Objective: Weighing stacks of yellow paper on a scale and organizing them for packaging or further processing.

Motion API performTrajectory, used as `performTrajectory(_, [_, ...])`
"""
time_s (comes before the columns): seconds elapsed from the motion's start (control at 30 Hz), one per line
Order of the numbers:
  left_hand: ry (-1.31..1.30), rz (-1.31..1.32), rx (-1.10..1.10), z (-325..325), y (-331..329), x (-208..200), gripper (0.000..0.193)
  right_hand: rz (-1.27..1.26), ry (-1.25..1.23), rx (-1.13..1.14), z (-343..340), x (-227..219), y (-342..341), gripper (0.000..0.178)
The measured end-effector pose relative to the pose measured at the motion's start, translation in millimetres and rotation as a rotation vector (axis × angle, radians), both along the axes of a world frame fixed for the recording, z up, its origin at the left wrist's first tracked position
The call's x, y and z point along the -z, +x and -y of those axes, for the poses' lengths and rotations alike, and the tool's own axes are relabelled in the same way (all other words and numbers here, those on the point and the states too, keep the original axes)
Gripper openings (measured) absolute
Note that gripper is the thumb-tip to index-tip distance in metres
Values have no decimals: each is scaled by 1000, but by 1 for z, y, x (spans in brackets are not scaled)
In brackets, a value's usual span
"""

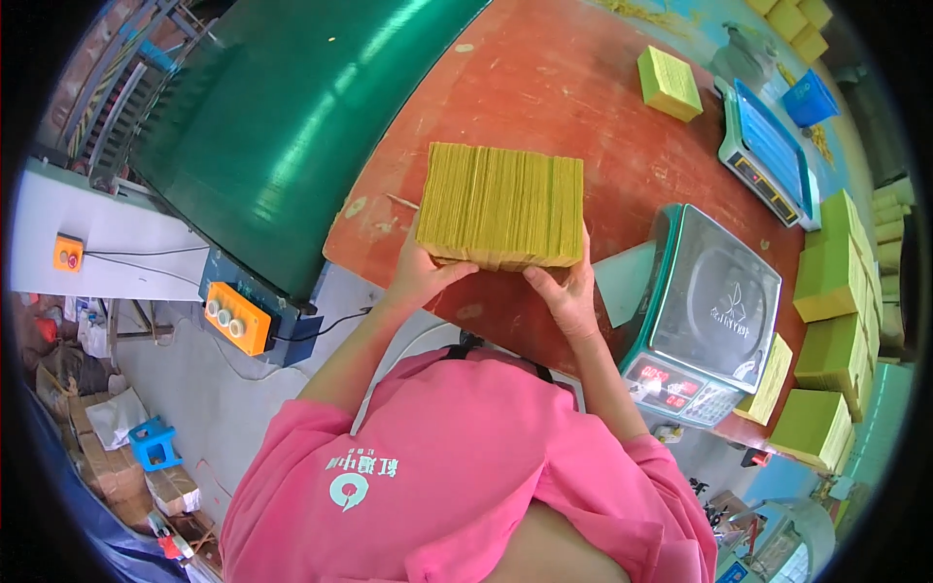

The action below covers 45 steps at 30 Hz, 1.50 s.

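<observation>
Between ten and eleven o'clock, a green conveyor belt is cut off by the upper edge. Near centre, the left hand grips the near left corner of a stack of yellow sheets, its fingers partly hidden by it; the stack is at twelve o'clock, over the red desk. The right hand's fingers grip its near right corner, partly hidden too. At three o'clock stands a weighing scale; at two, a blue tub, contents hard to make out.
</observation>
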<state>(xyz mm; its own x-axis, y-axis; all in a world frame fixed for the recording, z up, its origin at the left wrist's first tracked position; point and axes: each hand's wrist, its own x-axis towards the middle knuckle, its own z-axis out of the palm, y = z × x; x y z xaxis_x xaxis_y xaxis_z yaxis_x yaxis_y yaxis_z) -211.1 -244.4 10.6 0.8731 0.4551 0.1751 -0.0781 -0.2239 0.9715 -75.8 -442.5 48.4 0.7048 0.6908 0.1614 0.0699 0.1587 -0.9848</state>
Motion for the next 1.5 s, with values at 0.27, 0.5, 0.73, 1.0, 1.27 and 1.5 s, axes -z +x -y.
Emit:
performTrajectory(0.27, [-39, 93, -10, 10, 16, -34, 38, -73, 5, -23, -17, 9, 5, 89])
performTrajectory(0.5, [198, 51, -24, 2, 12, -17, 38, 161, -16, 61, -18, 19, 1, 89])
performTrajectory(0.73, [8, 31, -164, -9, 19, 2, 45, 178, -119, 130, -29, 16, 6, 85])
performTrajectory(1.0, [-35, -201, -191, 0, -9, -144, 44, 566, -548, 330, -19, -121, 8, 48])
performTrajectory(1.27, [-122, -666, 96, -37, 26, -94, 46, 250, -873, 7, -30, -50, 34, 70])
performTrajectory(1.5, [-418, -591, -8, -70, 2, -71, 60, 68, -841, 56, -27, -40, 45, 66])
